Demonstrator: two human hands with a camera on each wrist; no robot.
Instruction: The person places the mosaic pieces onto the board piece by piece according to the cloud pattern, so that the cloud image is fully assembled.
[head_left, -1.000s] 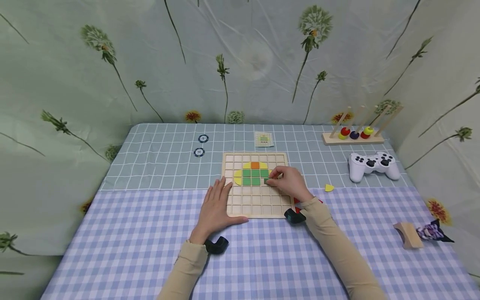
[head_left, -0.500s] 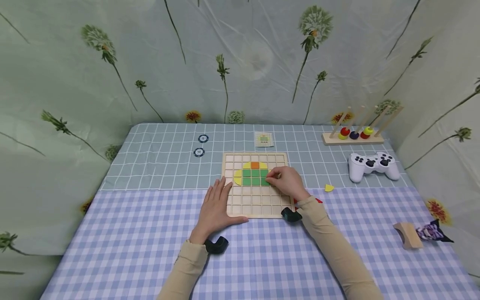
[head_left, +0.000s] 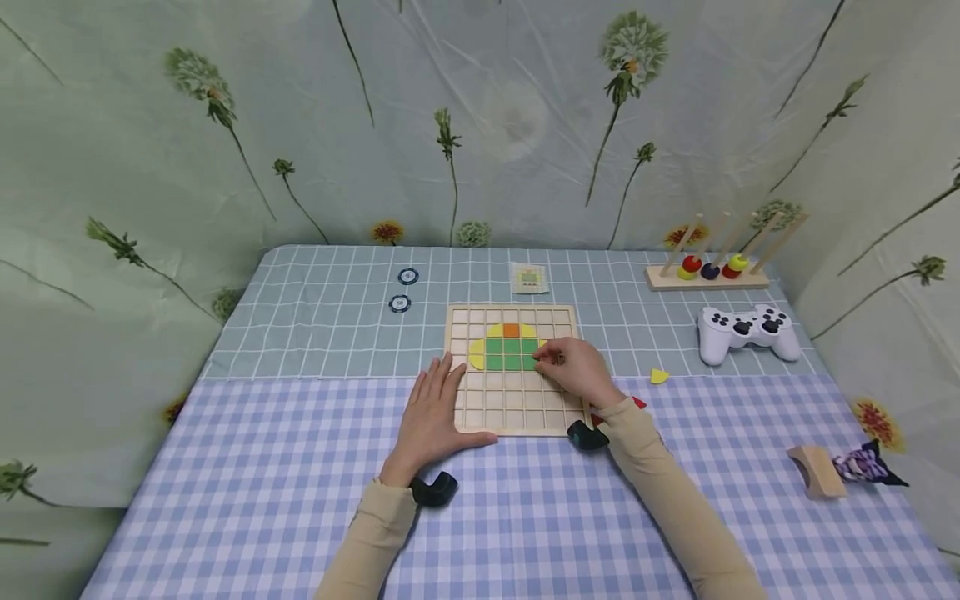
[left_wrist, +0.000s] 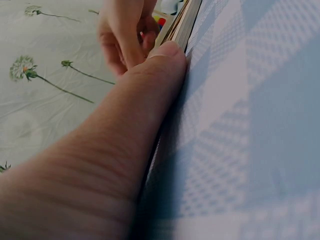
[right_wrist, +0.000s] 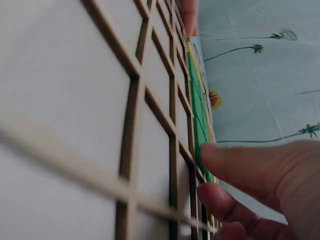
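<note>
1. On my head feed, the right hand point(head_left: 576, 367) has bent fingers, their tips at the near-right of the green squares point(head_left: 512, 362) set in the wooden board point(head_left: 512, 381); I cannot tell whether they pinch anything.
2. I see the left hand point(head_left: 431, 408) spread with straight fingers at the board's left edge, thumb at its near edge.
3. The board is divided into small compartments: six hold green, in two rows of three; beyond the middle column sits an orange square point(head_left: 511, 330), with yellow pieces point(head_left: 477, 362) around the group.
4. By the right wrist I make out red pieces point(head_left: 639, 402), partly hidden; farther right lies a loose yellow piece point(head_left: 659, 377).
5. Beyond the board, a card point(head_left: 529, 279) bears a coloured picture.
6. Two chips point(head_left: 400, 303) carry central print, too small for me to read.
7. The peg rack point(head_left: 708, 283) holds red, yellow and dark blue beads point(head_left: 709, 271).
8. Nearer me is a white game controller point(head_left: 748, 330).
</note>
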